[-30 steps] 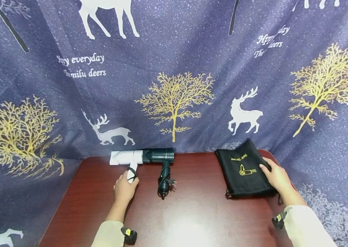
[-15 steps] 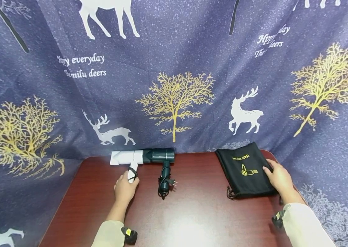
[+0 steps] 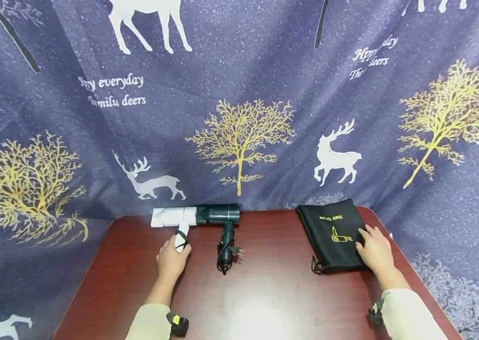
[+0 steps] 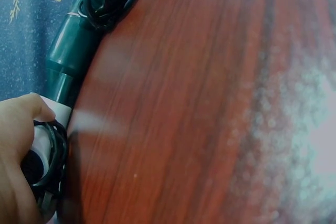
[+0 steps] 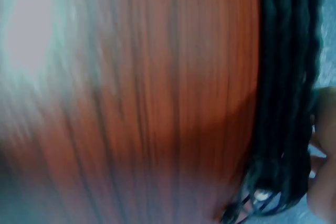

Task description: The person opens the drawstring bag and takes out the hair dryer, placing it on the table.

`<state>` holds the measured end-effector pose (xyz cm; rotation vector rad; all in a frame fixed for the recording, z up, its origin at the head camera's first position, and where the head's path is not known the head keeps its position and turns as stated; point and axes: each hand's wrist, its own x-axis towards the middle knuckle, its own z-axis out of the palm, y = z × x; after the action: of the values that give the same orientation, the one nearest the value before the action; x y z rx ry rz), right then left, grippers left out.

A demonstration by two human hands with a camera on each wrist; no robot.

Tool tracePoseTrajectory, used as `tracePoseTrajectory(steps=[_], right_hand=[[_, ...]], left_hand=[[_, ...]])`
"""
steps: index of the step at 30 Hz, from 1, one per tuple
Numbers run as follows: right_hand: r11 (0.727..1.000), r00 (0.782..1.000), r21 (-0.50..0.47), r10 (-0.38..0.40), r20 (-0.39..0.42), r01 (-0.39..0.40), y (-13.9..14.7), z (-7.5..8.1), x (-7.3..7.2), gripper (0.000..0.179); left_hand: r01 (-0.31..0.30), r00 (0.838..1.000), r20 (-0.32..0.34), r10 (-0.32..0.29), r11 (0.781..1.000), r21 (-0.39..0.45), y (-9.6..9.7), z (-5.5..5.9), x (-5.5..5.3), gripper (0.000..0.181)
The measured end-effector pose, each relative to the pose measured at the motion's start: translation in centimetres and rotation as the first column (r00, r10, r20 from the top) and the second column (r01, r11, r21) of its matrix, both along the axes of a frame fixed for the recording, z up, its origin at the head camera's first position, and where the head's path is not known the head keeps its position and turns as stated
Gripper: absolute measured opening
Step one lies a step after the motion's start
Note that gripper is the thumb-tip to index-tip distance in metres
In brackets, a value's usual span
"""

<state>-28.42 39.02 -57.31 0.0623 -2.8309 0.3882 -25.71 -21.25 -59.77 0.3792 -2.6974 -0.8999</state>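
Observation:
At the far left of the table, my left hand (image 3: 173,257) grips the handle of a white hair dryer (image 3: 174,217), its dark cord looped round the handle. A dark green hair dryer (image 3: 218,215) lies end to end with it, cord and plug wrapped at its handle. In the left wrist view my thumb lies over the white handle and the coiled cord (image 4: 56,150). On the right, a black drawstring pouch (image 3: 329,241) marked "Hair Dryer" lies flat. My right hand (image 3: 377,252) rests on its right edge, fingers loosely spread. The right wrist view is blurred.
The reddish-brown wooden table (image 3: 265,278) has a bright glare near its front. A blue-purple cloth (image 3: 265,71) with deer and trees hangs behind and along both sides. Drawstring ends (image 3: 317,267) stick out at the pouch's near left corner.
The pouch's far right corner has come down and its face now lies smoother. My right hand has shifted its hold, then slid left onto the pouch's edge. The left hand stays still.

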Motion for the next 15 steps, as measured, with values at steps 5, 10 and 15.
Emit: tracePoseTrajectory(steps=[5, 10, 15], right_hand=[[0.999, 0.997, 0.01, -0.038, 0.068, 0.038, -2.8, 0.6, 0.5, 0.053], [0.996, 0.977, -0.009, -0.088, 0.195, 0.092, -4.9, 1.3, 1.2, 0.071], [0.991, 0.94, -0.005, -0.124, 0.319, 0.133, -5.9, 1.7, 1.8, 0.095]], left_hand=[[-0.008, 1.0, 0.006, 0.008, 1.0, 0.01, -0.1, 0.2, 0.1, 0.054], [-0.008, 1.0, -0.002, 0.008, 1.0, 0.013, 0.0, 0.2, 0.1, 0.054], [-0.004, 1.0, -0.009, 0.004, 1.0, 0.013, 0.2, 0.1, 0.0, 0.052]])
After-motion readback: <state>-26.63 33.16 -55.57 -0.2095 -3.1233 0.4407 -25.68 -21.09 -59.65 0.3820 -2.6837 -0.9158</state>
